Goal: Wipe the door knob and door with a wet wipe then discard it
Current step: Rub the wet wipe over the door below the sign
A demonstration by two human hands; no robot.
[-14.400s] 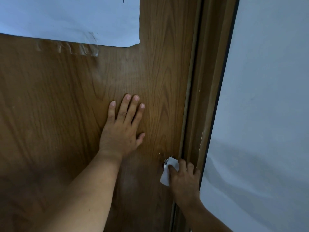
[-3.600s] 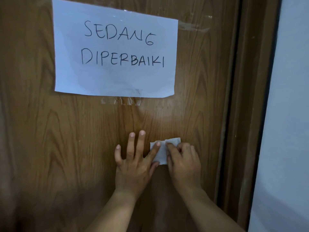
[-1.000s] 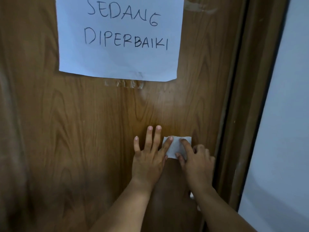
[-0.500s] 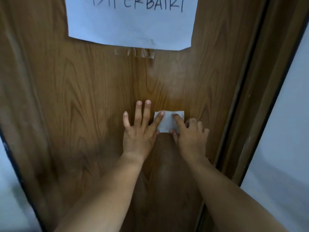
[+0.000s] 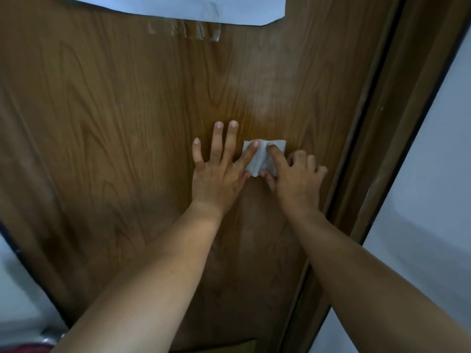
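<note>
A brown wood-grain door (image 5: 127,123) fills most of the frame. At centre, slightly right, a small folded white wipe (image 5: 262,159) lies flat against it. The left hand (image 5: 216,174) is spread open, palm on the door, fingers fanned and pointing up; its index fingertip presses on the wipe's upper left corner, and the other fingers rest on bare wood to the left. The right hand (image 5: 295,182) sits just right of the wipe: its index finger is stretched out across the wipe's upper right part, pinning it, while the other three fingers are curled loosely on the door to the right. The thumb shows below the wipe's lower edge; whether it pinches the wipe cannot be told. Both bare forearms run up from the lower edge of the frame.

Along the top edge hangs the bottom of a white sheet of paper (image 5: 178,8), with clear tape (image 5: 183,30) just beneath it. The door frame (image 5: 397,123) slants down the right side, with a pale wall (image 5: 438,174) beyond it.
</note>
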